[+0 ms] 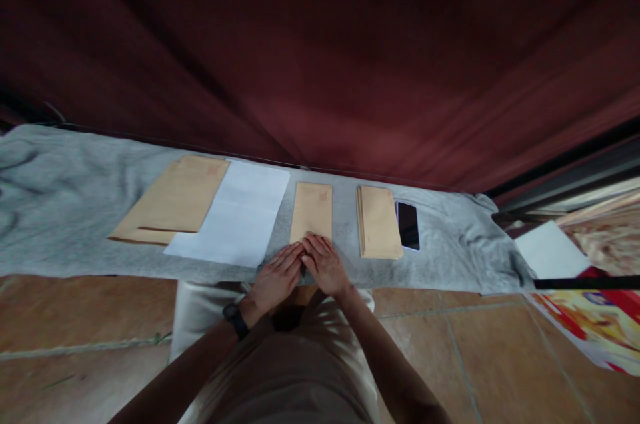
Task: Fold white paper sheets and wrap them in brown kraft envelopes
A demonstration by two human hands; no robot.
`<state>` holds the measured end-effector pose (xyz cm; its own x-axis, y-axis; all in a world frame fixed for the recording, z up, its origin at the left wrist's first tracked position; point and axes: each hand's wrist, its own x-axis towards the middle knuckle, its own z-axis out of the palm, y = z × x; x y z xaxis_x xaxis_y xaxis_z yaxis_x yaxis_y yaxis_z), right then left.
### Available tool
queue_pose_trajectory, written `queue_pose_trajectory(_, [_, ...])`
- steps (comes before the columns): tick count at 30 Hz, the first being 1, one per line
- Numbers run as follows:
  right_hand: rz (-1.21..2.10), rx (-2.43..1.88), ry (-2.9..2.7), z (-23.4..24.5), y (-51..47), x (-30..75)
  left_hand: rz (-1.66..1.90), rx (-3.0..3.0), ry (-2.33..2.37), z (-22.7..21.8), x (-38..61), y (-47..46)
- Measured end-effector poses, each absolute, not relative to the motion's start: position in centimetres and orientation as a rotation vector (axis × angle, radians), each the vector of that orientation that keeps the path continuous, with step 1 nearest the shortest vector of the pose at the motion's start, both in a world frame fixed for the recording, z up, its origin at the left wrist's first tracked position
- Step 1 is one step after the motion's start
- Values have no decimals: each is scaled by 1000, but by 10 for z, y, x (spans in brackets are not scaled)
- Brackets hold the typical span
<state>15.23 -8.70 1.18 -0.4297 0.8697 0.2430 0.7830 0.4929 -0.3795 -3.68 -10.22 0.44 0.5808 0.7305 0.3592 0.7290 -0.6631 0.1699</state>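
Note:
A small brown envelope [312,211] lies upright on the grey cloth straight ahead of me, a reddish print near its far right corner. My left hand [281,272] and my right hand [325,263] meet over its near end, covering that edge. Fingers of both hands stretch out flat, with the fingertips touching or nearly touching each other. To the right sits a stack of similar brown envelopes [380,223]. On the left, white paper sheets [240,211] lie beside larger brown envelopes [173,201], partly overlapping them.
A dark-screened phone [409,226] rests against the right side of the envelope stack. Grey cloth [450,244] covers the long narrow table. Behind it hangs a dark red curtain [320,77]. A colourful printed box [595,324] and a white sheet [551,249] are at the far right.

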Motion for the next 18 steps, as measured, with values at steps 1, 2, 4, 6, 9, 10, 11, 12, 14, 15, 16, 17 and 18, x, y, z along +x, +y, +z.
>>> queue_pose_trajectory(1, [285, -1358, -2353, 13, -82, 154, 655, 2786, 1287, 4, -37, -103])
queue_pose_trajectory(2, [281, -1341, -2373, 14, -76, 155, 664, 2786, 1287, 4, -36, -103])
queue_pose_trajectory(4, [271, -1310, -2413, 15, -62, 157, 658, 2788, 1288, 4, -35, -104])
queue_pose_trajectory(6, [255, -1286, -2451, 14, -46, 157, 639, 2787, 1294, 5, -34, -104])
queue_pose_trajectory(9, [237, -1247, -2507, 11, -22, 156, 611, 2794, 1300, 6, -32, -103])
queue_pose_trajectory(10, [233, -1230, -2522, 9, -14, 156, 609, 2796, 1304, 6, -32, -103])
queue_pose_trajectory(11, [227, -1219, -2528, 8, -6, 155, 609, 2796, 1309, 6, -31, -103])
queue_pose_trajectory(12, [220, -1211, -2533, 6, 2, 155, 611, 2794, 1314, 5, -31, -103])
queue_pose_trajectory(14, [206, -1200, -2535, 4, 17, 153, 606, 2785, 1326, 4, -30, -104])
queue_pose_trajectory(15, [200, -1198, -2532, 3, 24, 152, 597, 2780, 1330, 4, -30, -104])
queue_pose_trajectory(16, [195, -1199, -2527, 2, 30, 151, 586, 2776, 1334, 3, -30, -104])
queue_pose_trajectory(17, [190, -1205, -2521, 2, 36, 150, 578, 2773, 1338, 3, -30, -105])
queue_pose_trajectory(18, [184, -1219, -2513, 1, 42, 148, 571, 2771, 1340, 4, -30, -105])
